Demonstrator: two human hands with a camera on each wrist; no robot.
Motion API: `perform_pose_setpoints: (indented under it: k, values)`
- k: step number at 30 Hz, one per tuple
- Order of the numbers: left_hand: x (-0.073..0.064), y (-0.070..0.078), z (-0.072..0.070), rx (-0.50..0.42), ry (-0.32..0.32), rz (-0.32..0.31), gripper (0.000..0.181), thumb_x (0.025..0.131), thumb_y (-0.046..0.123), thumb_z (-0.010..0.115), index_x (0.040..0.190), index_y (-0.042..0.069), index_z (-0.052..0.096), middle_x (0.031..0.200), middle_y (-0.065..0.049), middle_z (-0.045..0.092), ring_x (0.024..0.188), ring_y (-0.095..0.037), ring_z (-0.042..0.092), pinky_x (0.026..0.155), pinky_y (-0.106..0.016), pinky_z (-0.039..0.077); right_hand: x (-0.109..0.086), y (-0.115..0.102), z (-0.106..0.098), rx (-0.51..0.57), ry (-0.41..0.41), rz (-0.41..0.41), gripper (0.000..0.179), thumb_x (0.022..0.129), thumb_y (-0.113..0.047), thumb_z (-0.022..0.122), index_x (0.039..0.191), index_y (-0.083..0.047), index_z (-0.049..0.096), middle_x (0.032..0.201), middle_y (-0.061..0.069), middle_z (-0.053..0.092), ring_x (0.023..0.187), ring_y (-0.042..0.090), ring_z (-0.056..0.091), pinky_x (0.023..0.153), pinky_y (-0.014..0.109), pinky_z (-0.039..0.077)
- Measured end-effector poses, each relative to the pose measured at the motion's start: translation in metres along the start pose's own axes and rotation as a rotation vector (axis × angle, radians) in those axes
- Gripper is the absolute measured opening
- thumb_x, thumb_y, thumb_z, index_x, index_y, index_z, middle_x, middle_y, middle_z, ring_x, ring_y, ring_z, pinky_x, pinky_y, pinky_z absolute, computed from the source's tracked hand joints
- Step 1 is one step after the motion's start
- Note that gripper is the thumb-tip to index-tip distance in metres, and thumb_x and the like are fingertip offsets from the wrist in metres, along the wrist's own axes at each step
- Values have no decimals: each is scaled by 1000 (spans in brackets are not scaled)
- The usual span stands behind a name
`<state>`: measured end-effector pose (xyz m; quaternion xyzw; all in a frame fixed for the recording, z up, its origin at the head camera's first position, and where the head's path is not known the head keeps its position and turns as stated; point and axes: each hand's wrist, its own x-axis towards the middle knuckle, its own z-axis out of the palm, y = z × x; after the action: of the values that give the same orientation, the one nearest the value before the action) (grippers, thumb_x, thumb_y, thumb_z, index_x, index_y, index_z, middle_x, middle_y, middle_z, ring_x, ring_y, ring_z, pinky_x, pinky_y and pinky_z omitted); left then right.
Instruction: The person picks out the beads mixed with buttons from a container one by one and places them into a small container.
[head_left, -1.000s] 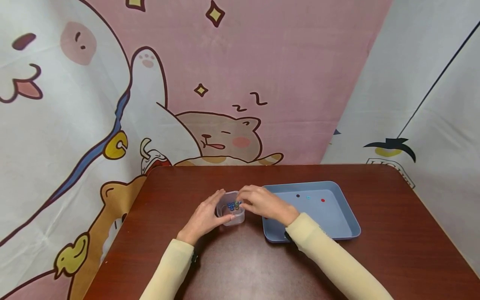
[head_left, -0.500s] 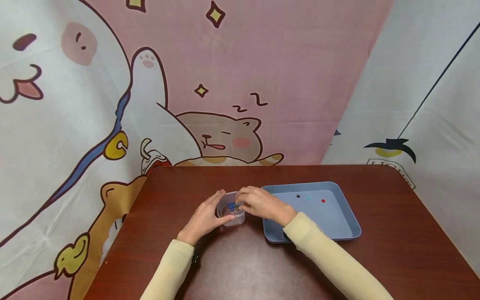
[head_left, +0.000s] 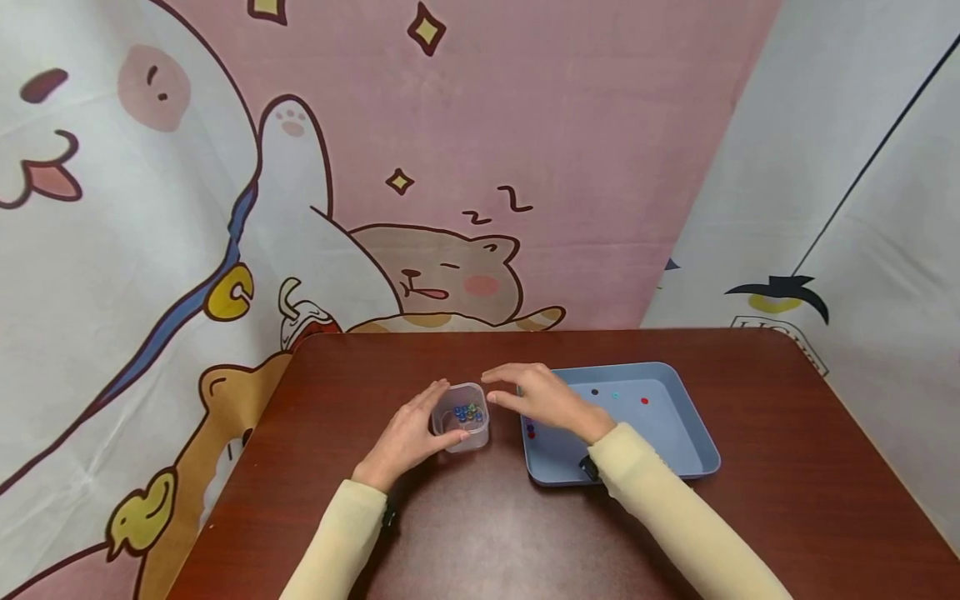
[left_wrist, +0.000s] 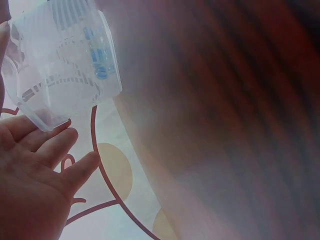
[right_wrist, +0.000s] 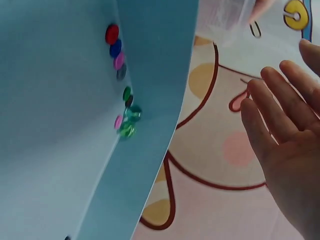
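My left hand point(head_left: 402, 435) holds a small clear plastic box point(head_left: 471, 442) on the table, thumb across its near side and fingers along its far left side. Inside lie several small blue glassy pieces point(left_wrist: 100, 56), with a greenish one among them in the head view. My right hand point(head_left: 542, 398), fingers extended and holding nothing, hovers between the box and a blue tray point(head_left: 637, 437), over the tray's left rim. Along that inner edge, the right wrist view has a row of small round discs, including a red disc point(right_wrist: 112, 34), and clear green pieces point(right_wrist: 129, 129).
The tray stands on the brown table point(head_left: 480, 533) right of the box. Farther back in it lie a dark disc point(head_left: 595, 392), a small turquoise piece point(head_left: 616, 395) and a red disc point(head_left: 644, 401). A cartoon-printed curtain point(head_left: 600, 167) hangs behind the table.
My right hand has come out of the box and moved right toward the tray, its fingers spreading. The pieces in the box are now in plain sight. My left hand stays in place.
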<state>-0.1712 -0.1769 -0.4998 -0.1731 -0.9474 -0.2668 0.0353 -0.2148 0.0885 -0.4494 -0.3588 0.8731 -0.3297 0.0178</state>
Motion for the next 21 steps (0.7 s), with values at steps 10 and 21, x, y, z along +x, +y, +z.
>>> perform_pose_setpoints:
  k: [10,21]
  values:
    - [-1,3,-2,-6,-10,-33,96,79,63,74,154,14,40,157,-15,43,140,-33,48,111,-52,43,-18,20,-22,113,110,125,40,97,-46,62,132,-26,66,133,-7,66,125,16,62,103,45,51]
    - [0,2,-1,1,-12,-30,97,79,63,75,153,12,41,157,-15,43,140,-33,48,111,-52,42,-29,43,-28,44,109,121,40,94,-40,68,130,-22,67,133,-4,67,128,19,59,106,47,48]
